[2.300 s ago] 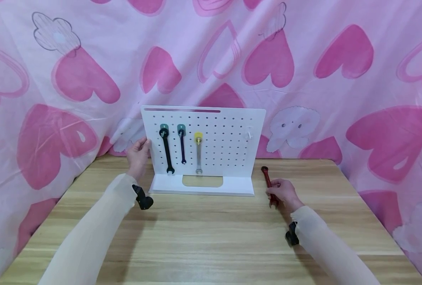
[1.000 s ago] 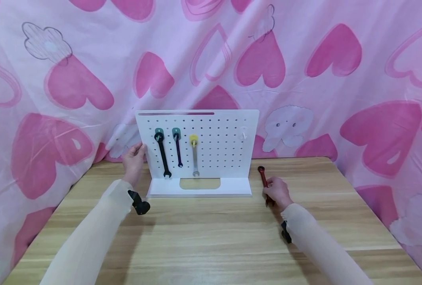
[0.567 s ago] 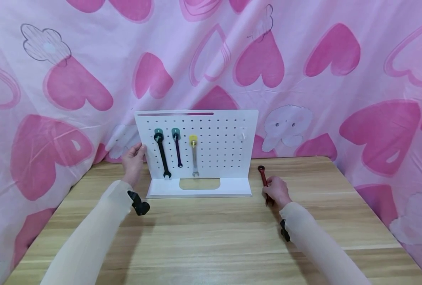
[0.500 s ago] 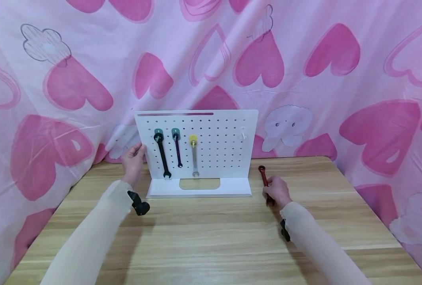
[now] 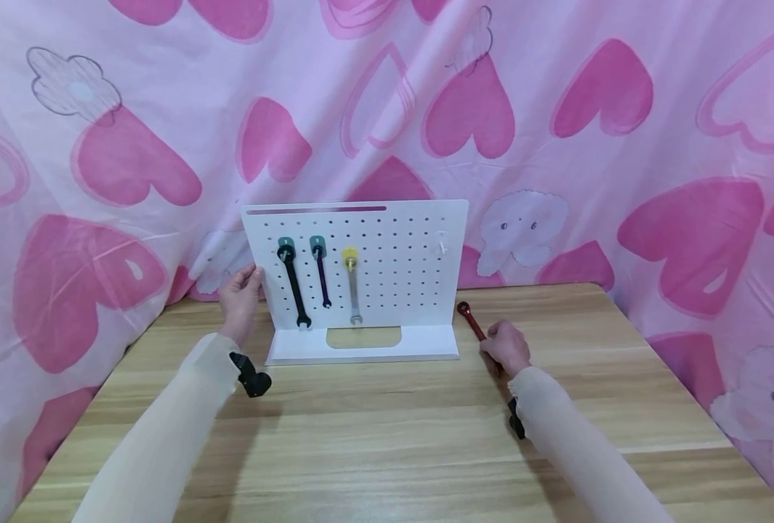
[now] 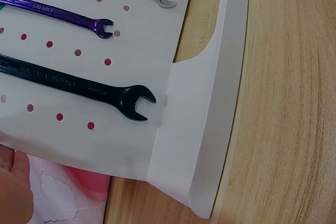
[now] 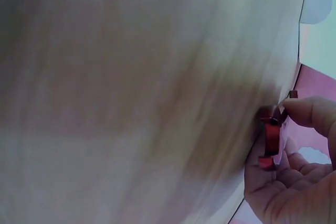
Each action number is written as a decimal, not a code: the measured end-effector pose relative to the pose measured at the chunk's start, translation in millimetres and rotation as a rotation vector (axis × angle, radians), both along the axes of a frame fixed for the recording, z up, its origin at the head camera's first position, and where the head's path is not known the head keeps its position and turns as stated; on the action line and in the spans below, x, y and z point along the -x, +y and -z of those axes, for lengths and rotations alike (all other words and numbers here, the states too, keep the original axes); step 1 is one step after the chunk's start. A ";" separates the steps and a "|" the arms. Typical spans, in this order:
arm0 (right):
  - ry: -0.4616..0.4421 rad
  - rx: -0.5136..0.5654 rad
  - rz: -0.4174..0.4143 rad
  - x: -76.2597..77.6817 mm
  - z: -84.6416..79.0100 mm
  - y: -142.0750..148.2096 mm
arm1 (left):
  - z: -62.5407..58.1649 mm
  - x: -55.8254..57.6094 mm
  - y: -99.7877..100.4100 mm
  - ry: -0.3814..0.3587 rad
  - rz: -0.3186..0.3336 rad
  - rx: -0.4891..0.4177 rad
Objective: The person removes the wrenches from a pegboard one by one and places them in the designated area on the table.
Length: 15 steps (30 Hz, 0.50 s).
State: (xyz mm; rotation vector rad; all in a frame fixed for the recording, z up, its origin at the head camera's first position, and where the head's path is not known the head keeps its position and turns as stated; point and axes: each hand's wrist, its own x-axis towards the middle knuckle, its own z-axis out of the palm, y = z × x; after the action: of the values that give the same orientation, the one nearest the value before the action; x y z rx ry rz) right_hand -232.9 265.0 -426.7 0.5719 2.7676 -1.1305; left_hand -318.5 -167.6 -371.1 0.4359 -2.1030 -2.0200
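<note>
A red combination wrench is pinched between the thumb and fingers of my right hand, just right of the white pegboard. Its ring end points away, toward the board's right side. In the right wrist view the wrench's open end faces the camera. My left hand holds the board's left edge; its fingertips are partly hidden in the left wrist view. On the board hang a black wrench, a purple wrench and a silver wrench, open ends down.
Green hooks carry the black and purple wrenches, a yellow hook the silver one. A clear or white hook sits bare at upper right. The board stands on a wooden table before a pink heart-patterned cloth.
The red wrench's ring end has swung left toward the pegboard in my right hand. My left hand stays at the board's edge. The head view has shifted slightly.
</note>
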 end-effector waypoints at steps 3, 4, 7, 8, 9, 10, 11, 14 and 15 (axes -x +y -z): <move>0.018 0.000 -0.010 0.7 0.4 1.9 | -0.6 -1.3 -0.5 0.001 0.004 -0.009; 0.018 0.016 -0.011 1.2 0.9 3.0 | -0.7 -1.8 -0.8 0.002 0.005 -0.011; -0.004 0.101 0.003 2.7 3.0 6.6 | -0.5 -2.1 -1.4 0.001 0.003 -0.013; -0.010 0.124 0.006 3.1 3.6 8.0 | -0.3 -2.0 -1.5 0.001 0.003 -0.014; -0.019 0.149 0.016 3.9 4.1 9.0 | -0.4 -2.1 -1.4 -0.001 0.001 -0.012; -0.023 0.166 0.017 4.4 4.4 10.2 | -0.6 -2.1 -1.2 -0.001 0.000 -0.013; -0.024 0.175 0.022 4.9 4.7 11.0 | -0.6 -1.7 -1.0 -0.001 -0.001 -0.011; -0.014 0.165 0.014 5.7 5.4 12.6 | -1.0 -1.5 -0.8 0.003 -0.002 -0.013; -0.014 0.161 0.012 5.9 5.3 12.9 | -0.9 -1.3 -0.7 0.004 -0.001 -0.016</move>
State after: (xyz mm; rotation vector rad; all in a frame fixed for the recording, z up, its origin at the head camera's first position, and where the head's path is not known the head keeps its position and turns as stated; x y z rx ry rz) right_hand -238.9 277.9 -432.0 0.5761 2.6327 -1.3314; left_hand -317.3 -168.3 -370.2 0.4344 -2.0854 -2.0367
